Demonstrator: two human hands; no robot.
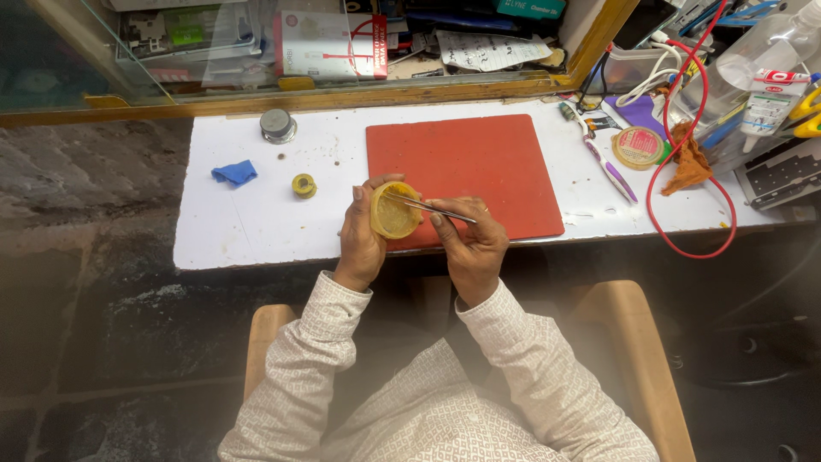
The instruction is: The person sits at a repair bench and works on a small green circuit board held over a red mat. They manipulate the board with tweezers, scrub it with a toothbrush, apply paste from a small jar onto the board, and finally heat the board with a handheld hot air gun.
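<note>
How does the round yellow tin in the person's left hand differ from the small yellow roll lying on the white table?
The yellow tin is held off the table, tilted, in the left hand; the yellow roll lies flat and untouched. The tin is clearly larger. The right hand points tweezers into the tin; nothing reaches the roll. Both are round and yellow.

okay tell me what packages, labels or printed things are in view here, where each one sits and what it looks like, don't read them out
White and red flat box: behind the glass, above the red mat; rectangular.
Printed paper sheet: right of that box; white, crumpled.
Teal box: top edge; only a strip shows.
Round tin: right of the mat; tan lid, red rim.
Clear bottle: far right; white and red label.
</note>
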